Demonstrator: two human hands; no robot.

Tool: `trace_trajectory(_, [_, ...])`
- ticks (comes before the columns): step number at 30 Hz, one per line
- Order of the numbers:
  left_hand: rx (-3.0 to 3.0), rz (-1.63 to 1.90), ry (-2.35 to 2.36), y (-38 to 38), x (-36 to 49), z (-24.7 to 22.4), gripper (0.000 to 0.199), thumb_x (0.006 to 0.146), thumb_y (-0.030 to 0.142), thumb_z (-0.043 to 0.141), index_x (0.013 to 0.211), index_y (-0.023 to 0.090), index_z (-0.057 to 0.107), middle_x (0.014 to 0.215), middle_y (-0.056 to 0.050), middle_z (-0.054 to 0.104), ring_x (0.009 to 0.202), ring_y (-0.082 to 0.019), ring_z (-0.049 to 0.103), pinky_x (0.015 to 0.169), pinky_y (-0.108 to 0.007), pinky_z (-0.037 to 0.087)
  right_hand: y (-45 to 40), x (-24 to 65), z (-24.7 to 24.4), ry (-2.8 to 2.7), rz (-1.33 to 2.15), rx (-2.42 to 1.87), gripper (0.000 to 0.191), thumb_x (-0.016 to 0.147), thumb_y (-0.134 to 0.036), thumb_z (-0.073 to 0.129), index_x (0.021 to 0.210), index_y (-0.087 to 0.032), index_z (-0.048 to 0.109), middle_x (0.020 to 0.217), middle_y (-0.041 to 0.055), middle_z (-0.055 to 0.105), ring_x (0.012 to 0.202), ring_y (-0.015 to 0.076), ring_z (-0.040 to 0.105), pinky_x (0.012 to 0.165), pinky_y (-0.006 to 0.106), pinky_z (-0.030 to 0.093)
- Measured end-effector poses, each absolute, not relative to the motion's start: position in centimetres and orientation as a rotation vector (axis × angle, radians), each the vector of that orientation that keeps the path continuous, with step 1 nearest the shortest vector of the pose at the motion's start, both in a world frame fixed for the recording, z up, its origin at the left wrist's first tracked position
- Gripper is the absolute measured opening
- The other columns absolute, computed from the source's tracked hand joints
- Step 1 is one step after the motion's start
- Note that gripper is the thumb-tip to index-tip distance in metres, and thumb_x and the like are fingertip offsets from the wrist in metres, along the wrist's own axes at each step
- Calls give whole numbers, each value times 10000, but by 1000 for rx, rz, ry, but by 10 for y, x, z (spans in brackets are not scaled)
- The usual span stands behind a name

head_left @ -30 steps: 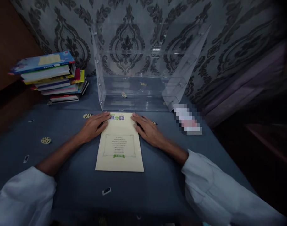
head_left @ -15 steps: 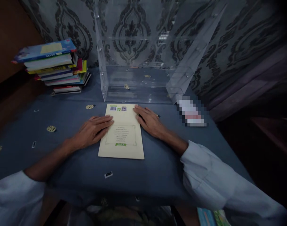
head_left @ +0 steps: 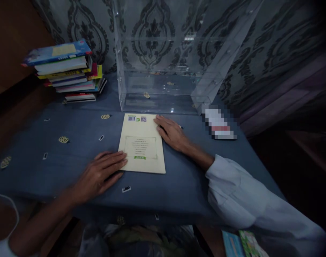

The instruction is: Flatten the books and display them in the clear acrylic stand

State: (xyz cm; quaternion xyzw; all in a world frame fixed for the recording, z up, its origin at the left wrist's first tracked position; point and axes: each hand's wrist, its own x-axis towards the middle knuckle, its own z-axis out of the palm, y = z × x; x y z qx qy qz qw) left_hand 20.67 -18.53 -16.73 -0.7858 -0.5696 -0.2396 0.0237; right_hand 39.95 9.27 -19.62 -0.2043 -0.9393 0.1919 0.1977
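A thin cream-coloured book [head_left: 141, 129] lies flat on the blue tablecloth, its back cover up, with a barcode and a QR code along the far edge and a green-trimmed text box nearer me. The fingertips of my left hand [head_left: 101, 175] rest on its near left corner, fingers stretched out. My right hand [head_left: 172, 132] lies against the upper right edge, fingers extended over the border. Neither hand grips the book.
Behind the book stands a clear acrylic shelf [head_left: 157, 101]. A stack of books [head_left: 69, 76] rises at the back left. A pixelated object [head_left: 220, 123] lies at the right. Colourful books [head_left: 240, 244] show below the table's front edge. A white cable [head_left: 14, 207] hangs at the left.
My left hand has slid toward me along the book's left edge, from its middle to the near corner. My right hand stays at the upper right. The whole view has shifted slightly.
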Motion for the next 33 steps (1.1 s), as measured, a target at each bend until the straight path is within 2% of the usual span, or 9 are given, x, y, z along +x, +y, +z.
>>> trace_trajectory(3, [-2343, -725, -1755, -188, 215, -173, 367, 1010, 165, 537, 1376, 186, 562, 1338, -117, 674, 1273, -234, 621, 1040, -406, 490, 75, 402, -189, -2635, 470, -528, 382, 1002, -257, 428, 1317, -171, 627, 1453, 146, 593, 1431, 331, 463, 1158, 620, 372])
trace_trajectory(6, [-2270, -696, -1746, -188, 221, -175, 320, 1012, 153, 530, 1326, 158, 593, 1294, -123, 696, 1224, -236, 647, 975, -382, 512, 42, 406, -179, -2662, 483, -320, 340, 1004, -216, 435, 1264, -174, 651, 1354, 128, 673, 1389, 314, 516, 1139, 605, 399])
trace_trajectory(9, [-2233, -697, -1744, -188, 224, -174, 283, 1004, 139, 536, 1272, 138, 625, 1250, -129, 709, 1171, -241, 663, 934, -373, 525, 4, 406, -171, -2698, 549, -21, 362, 1015, -180, 429, 1329, -183, 608, 1326, 111, 693, 1378, 267, 528, 1145, 549, 420])
trace_trajectory(12, [-2241, -709, -1741, -189, 224, -174, 275, 995, 120, 541, 1253, 135, 636, 1210, -124, 715, 1136, -239, 663, 931, -373, 533, -22, 405, -168, -2717, 572, 104, 373, 1032, -171, 410, 1365, -135, 574, 1340, 135, 680, 1364, 243, 539, 1152, 488, 436])
trace_trajectory(15, [-2250, -692, -1724, -190, 224, -174, 269, 1000, 110, 527, 1247, 123, 632, 1189, -122, 716, 1117, -239, 657, 919, -374, 542, -30, 403, -167, -2754, 572, 107, 373, 1045, -182, 394, 1368, -101, 561, 1345, 159, 672, 1366, 240, 536, 1158, 486, 432])
trace_trajectory(25, [-2227, -675, -1715, -190, 225, -174, 260, 1024, 136, 491, 1232, 127, 646, 1181, -99, 726, 1124, -220, 658, 927, -346, 546, -16, 397, -165, -2801, 604, 15, 370, 1044, -231, 446, 1388, -144, 550, 1414, 120, 632, 1387, 208, 519, 1204, 453, 384])
trace_trajectory(33, [-2186, -703, -1717, -189, 226, -176, 287, 1029, 161, 485, 1271, 156, 640, 1186, -94, 730, 1122, -208, 676, 915, -330, 555, 20, 375, -175, -2809, 560, -146, 424, 1042, -278, 442, 1448, -168, 501, 1476, 128, 575, 1458, 235, 432, 1219, 519, 336])
